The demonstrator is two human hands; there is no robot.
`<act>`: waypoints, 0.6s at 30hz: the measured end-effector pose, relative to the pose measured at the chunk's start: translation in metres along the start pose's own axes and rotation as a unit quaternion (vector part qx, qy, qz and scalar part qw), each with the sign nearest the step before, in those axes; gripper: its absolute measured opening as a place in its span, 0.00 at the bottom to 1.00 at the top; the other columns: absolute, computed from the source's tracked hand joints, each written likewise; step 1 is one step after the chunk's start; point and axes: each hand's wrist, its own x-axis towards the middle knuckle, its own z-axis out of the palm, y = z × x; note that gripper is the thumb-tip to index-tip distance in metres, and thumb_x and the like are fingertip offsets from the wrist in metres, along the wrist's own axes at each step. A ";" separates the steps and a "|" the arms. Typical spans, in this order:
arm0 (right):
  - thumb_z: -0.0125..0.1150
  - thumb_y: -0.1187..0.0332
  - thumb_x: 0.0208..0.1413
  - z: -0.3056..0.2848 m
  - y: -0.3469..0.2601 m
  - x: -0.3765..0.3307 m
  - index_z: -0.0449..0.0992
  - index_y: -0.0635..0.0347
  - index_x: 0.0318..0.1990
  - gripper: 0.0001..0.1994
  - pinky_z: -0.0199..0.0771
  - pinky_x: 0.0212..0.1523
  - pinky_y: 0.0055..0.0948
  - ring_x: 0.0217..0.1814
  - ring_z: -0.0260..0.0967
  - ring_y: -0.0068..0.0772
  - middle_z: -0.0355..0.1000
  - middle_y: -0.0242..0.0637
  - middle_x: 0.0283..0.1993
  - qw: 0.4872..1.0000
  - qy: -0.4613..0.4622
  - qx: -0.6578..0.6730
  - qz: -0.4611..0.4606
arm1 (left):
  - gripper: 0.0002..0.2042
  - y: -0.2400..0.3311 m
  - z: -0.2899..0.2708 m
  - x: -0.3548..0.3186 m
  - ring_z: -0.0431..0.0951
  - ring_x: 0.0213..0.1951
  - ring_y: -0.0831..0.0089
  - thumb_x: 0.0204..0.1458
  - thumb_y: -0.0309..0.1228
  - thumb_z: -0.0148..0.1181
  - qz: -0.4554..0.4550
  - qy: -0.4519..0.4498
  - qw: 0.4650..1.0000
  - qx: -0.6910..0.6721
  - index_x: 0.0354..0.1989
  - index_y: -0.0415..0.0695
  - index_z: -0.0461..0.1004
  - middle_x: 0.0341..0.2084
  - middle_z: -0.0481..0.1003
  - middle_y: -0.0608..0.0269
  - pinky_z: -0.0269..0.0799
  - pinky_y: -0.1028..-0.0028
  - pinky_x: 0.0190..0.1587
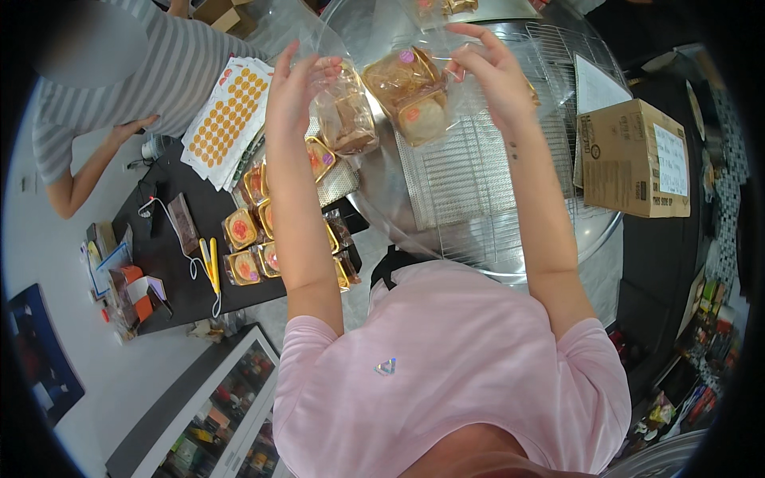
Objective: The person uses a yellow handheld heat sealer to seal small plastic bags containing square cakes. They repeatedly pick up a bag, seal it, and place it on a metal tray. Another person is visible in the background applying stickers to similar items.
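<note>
A clear plastic bag [452, 119] with round pastries [421, 118] in gold trays hangs over the metal racks, in front of me. My right hand [488, 65] pinches its edge between thumb and fingers at the right. At the left, my left hand [301, 78] has its fingers curled on the clear film, beside a wrapped pastry pack [347, 119]; its exact grip is partly hidden by the see-through plastic. Below my left forearm, several individually wrapped pastries [241, 229] in gold trays lie grouped on the dark table [179, 275].
Wire cooling racks [486, 215] rest on a round metal table. A cardboard box [633, 159] stands at the right. Sheets of round orange stickers [227, 119], a yellow-handled tool [210, 263] and a cable lie at the left. Another person in a striped shirt [151, 76] stands far left.
</note>
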 end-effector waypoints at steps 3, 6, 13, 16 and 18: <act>0.54 0.74 0.51 -0.017 -0.012 -0.005 0.70 0.61 0.52 0.18 0.65 0.36 0.19 0.29 0.64 0.17 0.71 0.29 0.25 0.999 -0.016 -0.034 -0.009 | 0.34 0.008 0.008 0.023 0.77 0.42 0.58 0.56 0.31 0.50 -0.008 -0.003 1.000 -0.001 0.65 0.33 0.38 0.41 0.74 0.38 0.72 0.66 0.47; 0.53 0.73 0.52 -0.028 -0.010 -0.012 0.70 0.62 0.52 0.18 0.63 0.38 0.20 0.30 0.63 0.17 0.70 0.28 0.25 0.997 -0.021 -0.069 0.008 | 0.38 0.003 0.016 0.046 0.77 0.43 0.60 0.56 0.32 0.52 -0.032 -0.020 0.998 0.048 0.66 0.33 0.34 0.40 0.75 0.40 0.71 0.68 0.47; 0.52 0.75 0.50 -0.061 0.014 -0.013 0.71 0.61 0.51 0.18 0.66 0.35 0.19 0.29 0.64 0.16 0.69 0.28 0.26 0.989 0.054 -0.111 0.077 | 0.40 -0.054 0.014 0.105 0.78 0.42 0.64 0.54 0.34 0.56 -0.065 -0.047 0.996 0.042 0.66 0.33 0.34 0.39 0.76 0.44 0.70 0.72 0.44; 0.52 0.76 0.49 -0.058 0.014 0.008 0.71 0.62 0.51 0.19 0.67 0.35 0.19 0.29 0.64 0.17 0.69 0.28 0.26 0.992 0.054 -0.089 0.065 | 0.41 -0.032 0.005 0.132 0.78 0.39 0.65 0.53 0.34 0.57 -0.045 -0.029 0.995 0.081 0.66 0.34 0.35 0.39 0.76 0.45 0.71 0.72 0.44; 0.52 0.75 0.50 -0.051 0.009 0.035 0.71 0.62 0.52 0.19 0.67 0.36 0.19 0.30 0.65 0.18 0.69 0.29 0.27 0.994 0.037 -0.088 0.044 | 0.41 -0.020 -0.001 0.148 0.78 0.38 0.66 0.52 0.34 0.58 -0.044 -0.015 0.998 0.043 0.66 0.34 0.36 0.38 0.76 0.46 0.73 0.72 0.43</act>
